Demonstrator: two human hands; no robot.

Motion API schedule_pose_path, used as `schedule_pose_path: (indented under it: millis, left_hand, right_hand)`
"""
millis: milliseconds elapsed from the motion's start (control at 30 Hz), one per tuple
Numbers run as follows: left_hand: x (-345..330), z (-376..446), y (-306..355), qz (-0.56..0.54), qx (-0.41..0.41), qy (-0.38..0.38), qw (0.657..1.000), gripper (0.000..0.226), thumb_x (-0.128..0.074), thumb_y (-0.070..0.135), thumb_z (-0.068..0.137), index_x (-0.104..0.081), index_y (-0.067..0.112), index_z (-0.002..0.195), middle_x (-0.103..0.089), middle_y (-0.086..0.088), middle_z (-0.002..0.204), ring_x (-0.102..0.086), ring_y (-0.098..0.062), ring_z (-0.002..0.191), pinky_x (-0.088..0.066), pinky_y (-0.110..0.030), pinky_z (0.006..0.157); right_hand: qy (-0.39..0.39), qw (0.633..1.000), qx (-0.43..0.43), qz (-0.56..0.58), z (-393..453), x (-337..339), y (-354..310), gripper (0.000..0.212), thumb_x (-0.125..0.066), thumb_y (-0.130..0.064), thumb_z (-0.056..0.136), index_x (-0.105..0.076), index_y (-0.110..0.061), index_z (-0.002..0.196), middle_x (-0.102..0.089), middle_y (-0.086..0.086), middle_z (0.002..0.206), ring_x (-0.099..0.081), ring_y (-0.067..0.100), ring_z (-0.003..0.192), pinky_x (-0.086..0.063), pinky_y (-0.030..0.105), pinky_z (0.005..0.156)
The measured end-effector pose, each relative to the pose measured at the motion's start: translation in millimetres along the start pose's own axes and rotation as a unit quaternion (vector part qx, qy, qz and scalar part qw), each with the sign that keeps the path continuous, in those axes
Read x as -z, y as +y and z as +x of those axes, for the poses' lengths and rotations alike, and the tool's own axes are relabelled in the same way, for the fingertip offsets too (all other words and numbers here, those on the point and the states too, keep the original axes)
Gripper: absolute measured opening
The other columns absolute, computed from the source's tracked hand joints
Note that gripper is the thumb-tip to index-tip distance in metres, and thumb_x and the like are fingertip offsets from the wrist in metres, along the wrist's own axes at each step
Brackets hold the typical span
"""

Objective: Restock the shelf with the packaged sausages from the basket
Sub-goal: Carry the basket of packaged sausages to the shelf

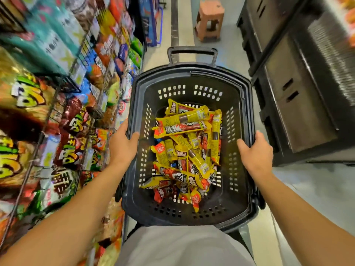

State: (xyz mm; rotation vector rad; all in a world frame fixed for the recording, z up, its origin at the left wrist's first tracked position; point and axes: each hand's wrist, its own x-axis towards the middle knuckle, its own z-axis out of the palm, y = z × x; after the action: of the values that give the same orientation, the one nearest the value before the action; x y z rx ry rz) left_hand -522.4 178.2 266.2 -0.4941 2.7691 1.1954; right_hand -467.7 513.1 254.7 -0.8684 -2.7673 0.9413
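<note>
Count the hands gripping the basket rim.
2. The left hand grips the left rim of the black basket; the right hand grips the right rim. Packaged sausages lie piled inside.

Basket [134,104] top open; shelf [57,104] packed; stool [210,20] ahead.

A shop aisle, seen from above by a person standing in it. Wire shelves [63,104] along the left are packed edge to edge with bright snack bags [75,120], row over row. A black plastic shopping basket [192,73] with a pull handle sits in the middle of the pale tiled floor [317,189], loaded with yellow-and-red packaged sausages [184,143]. Dark display units [299,93] line the right side of the aisle, and an orange plastic stool [210,19] stands further down the walkway.
</note>
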Motion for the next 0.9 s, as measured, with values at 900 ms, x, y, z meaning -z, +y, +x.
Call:
schedule_pose_path:
  millis: [900]
  left_hand:
    - [-150,568,298,0.0,0.031,0.014,0.999,0.059,-0.055,0.022,0.098,-0.03,0.011,0.151,-0.038,-0.011,0.152,-0.045,-0.032,0.131,-0.035,-0.041,0.107]
  right_hand:
    - [-0.054,0.998,-0.027,0.003,622,-104,-222,0.066,-0.06,-0.036,0.096,-0.034,-0.007,0.149,-0.059,0.019,0.132,-0.058,0.038,0.118,-0.051,0.046,0.092]
